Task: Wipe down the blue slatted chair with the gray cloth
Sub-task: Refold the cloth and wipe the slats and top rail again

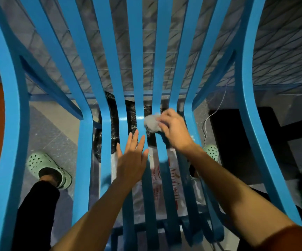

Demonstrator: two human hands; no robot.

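Two hands at work over one chair.

1. Right hand (173, 130): fingers curled round the gray cloth (151, 123), which is bunched into a wad and pressed on the seat where the slats bend up into the backrest. Bunching likely gives a firm pad for rubbing a narrow slat.
2. Left hand (131, 158): fingers straight and spread, holding nothing, palm down on the seat slats just beside and nearer than the cloth. It probably steadies the chair, or the leaning body, against the rubbing. Whether it bears weight cannot be told.
3. Blue slatted chair (137, 69): seen from above and in front, with the backrest slats fanning away and gaps open between them. The cloth sits near the middle slats, so the outer slats and side rails are judged not yet in hand.
4. Beneath the seat, seen through the gaps: a black plastic bag (112, 109) and a white bag with red print (155, 185), both on the floor (56, 124).
5. Pale green clogs (46, 169), one foot either side of the chair, a straddling stance for reach.
6. A white cord (205, 127) on the floor, to the right.
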